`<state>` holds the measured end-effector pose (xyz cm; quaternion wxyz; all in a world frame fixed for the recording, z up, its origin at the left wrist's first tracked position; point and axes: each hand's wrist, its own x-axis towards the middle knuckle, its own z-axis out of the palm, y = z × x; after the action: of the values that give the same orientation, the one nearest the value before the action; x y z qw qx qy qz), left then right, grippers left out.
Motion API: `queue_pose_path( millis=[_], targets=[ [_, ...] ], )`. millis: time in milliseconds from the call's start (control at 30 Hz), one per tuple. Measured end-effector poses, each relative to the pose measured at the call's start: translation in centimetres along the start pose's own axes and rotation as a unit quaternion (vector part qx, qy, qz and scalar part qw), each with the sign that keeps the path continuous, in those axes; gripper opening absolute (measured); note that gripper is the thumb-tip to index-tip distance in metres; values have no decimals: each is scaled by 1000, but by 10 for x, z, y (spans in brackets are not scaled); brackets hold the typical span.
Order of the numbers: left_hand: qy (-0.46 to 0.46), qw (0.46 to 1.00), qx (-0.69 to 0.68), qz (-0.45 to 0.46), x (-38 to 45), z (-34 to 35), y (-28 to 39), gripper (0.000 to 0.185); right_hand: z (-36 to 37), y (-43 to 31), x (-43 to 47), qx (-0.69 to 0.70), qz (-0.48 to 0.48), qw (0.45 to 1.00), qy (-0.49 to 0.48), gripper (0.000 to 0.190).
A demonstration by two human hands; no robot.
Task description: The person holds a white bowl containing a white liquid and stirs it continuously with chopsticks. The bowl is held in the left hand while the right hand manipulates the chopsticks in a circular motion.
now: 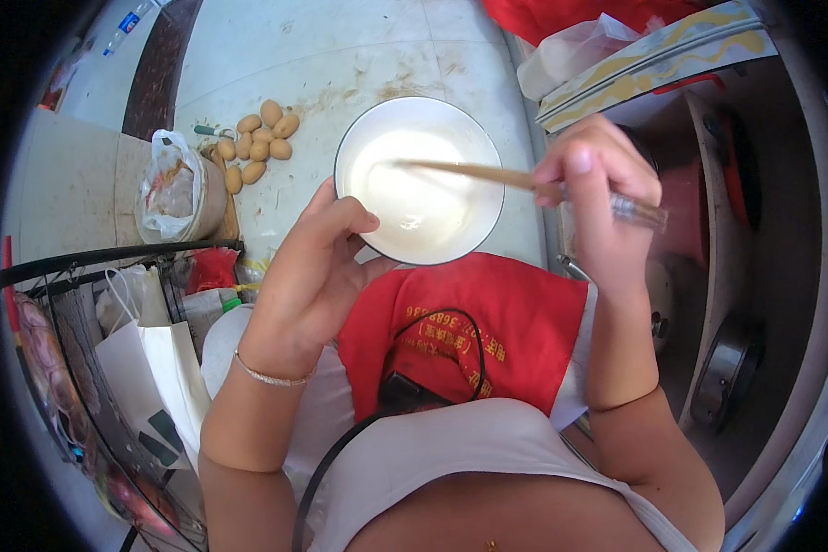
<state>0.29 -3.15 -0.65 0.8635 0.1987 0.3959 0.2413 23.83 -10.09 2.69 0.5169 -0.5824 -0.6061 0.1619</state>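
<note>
A white bowl with a dark rim (479,238) is held over my lap, with a pale, whitish liquid (414,200) in it. My left hand (317,269) grips its lower left side, thumb over the rim and fingers underneath. In my right hand (600,179) are wooden chopsticks (479,170), held at their patterned end. Their blurred tips reach into the bowl, at the liquid. A red apron or cloth with writing (524,297) lies across my lap below the bowl.
Several potatoes (259,150) and a green-handled peeler (210,130) lie on the tiled floor. Beside them stands a bucket with a plastic bag (203,207). At left is a wire rack (110,255) with bags. An open cabinet with pans (728,372) stands at right.
</note>
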Motion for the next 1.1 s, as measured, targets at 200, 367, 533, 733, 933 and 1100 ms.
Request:
queue_pose_path(
  millis=[200,367,533,733,933,1100],
  targets=[
    [12,1000,-4,15,-1,4,0,54,-2,-7,-2,91,50,993,-51,39],
    [14,1000,-4,-2,-2,2,2,56,-15,-7,-1,44,77,995,34,34],
    [25,1000,4,6,1,2,-1,50,6,-3,2,-38,-89,995,-1,45],
    [20,1000,3,7,2,-1,-1,52,-7,-9,-2,68,57,996,-24,42],
    [32,999,7,-13,0,1,2,51,-18,-4,2,59,109,992,30,39],
    [23,1000,16,1,0,3,0,51,4,-6,-1,33,28,999,9,40]
  ],
)
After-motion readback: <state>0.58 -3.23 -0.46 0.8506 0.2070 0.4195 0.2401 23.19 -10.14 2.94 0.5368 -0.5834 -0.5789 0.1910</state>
